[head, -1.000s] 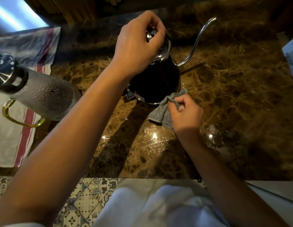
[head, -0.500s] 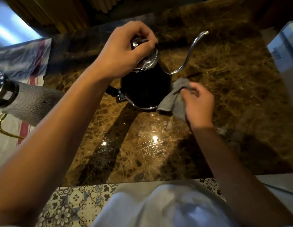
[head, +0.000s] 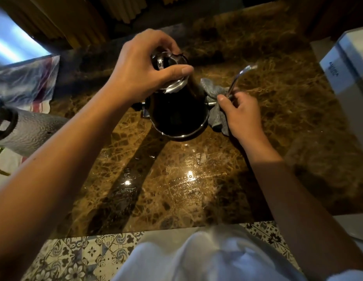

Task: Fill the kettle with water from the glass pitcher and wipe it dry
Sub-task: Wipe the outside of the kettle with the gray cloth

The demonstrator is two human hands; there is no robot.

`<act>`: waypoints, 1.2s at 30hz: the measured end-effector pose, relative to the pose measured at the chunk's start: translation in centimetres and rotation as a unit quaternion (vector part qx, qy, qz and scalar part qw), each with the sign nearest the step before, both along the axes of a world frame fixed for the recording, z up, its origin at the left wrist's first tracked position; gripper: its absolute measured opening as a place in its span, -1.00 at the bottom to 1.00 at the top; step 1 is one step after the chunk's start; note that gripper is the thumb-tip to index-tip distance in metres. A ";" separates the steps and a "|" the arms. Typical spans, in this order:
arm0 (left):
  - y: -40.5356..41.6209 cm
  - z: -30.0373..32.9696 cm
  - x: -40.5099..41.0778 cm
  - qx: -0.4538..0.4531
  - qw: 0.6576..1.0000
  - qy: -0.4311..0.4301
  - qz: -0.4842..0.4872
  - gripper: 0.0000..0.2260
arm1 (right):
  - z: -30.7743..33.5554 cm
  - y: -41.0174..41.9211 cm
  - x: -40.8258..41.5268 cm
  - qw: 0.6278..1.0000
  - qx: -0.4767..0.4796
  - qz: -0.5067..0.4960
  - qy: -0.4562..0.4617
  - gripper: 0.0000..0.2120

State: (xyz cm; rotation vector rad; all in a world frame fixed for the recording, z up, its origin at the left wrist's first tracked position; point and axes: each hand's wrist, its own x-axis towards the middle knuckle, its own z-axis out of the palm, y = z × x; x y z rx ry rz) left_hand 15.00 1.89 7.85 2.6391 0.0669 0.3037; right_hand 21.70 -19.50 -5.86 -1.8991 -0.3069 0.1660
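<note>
Here, on the glossy brown marble counter, the left hand grips the kettle lid while the right hand pinches a grey cloth; patterned floor tiles lie below.

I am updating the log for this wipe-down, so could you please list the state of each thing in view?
kettle: upright on the counter, lid on.
left hand: grips the lid knob.
right hand: holds the cloth at the spout's base.
grey cloth: bunched, pressed against the kettle's side.
glass pitcher: at the left edge, untouched.
counter: glossy, with some droplets.
</note>
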 end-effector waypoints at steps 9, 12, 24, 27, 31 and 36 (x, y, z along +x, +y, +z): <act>-0.8 -0.2 -0.7 0.008 0.998 0.017 0.055 -0.50 | -1.6 0.1 -6.0 0.970 0.133 -0.115 0.168 -0.92; -1.1 -0.9 -0.5 0.018 0.997 0.011 0.081 -0.51 | -1.7 1.9 -8.1 0.919 0.208 -0.115 0.315 -0.78; -1.7 -1.6 -0.1 0.087 0.989 0.002 0.119 -0.54 | -2.5 3.7 -13.0 0.978 0.079 0.034 0.191 -0.72; -1.4 -1.6 -0.2 0.074 0.992 0.009 0.104 -0.61 | -2.2 -0.2 -9.2 0.966 0.092 -0.055 0.235 -0.95; -1.4 -1.7 -0.3 -0.001 0.997 0.016 0.071 -0.69 | 0.1 -4.0 -4.0 0.994 0.018 -0.076 0.081 -0.83; -1.1 -1.7 -0.2 -0.014 0.998 0.015 0.053 -0.67 | 1.6 -3.0 -3.6 0.997 -0.033 0.062 -0.017 -0.76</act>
